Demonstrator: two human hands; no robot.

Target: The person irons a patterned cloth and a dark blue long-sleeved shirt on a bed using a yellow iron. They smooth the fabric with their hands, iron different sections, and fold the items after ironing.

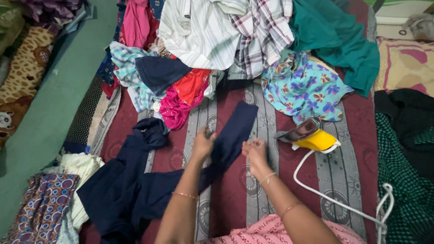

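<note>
A dark navy garment (135, 185) lies spread on the striped maroon and grey bed cover (235, 199), with one sleeve (235, 131) stretched toward the far side. My left hand (202, 143) grips the sleeve's left edge. My right hand (254, 151) pinches its right edge, fingers closed on the cloth. Both forearms reach in from the bottom, each with thin bangles.
A yellow clothes iron (312, 135) rests on its side right of my hands, its white cord (334, 201) trailing to the lower right. A heap of mixed clothes (226, 40) fills the far side. Folded fabrics (49, 203) sit at lower left. Dark green checked cloth (407, 171) lies right.
</note>
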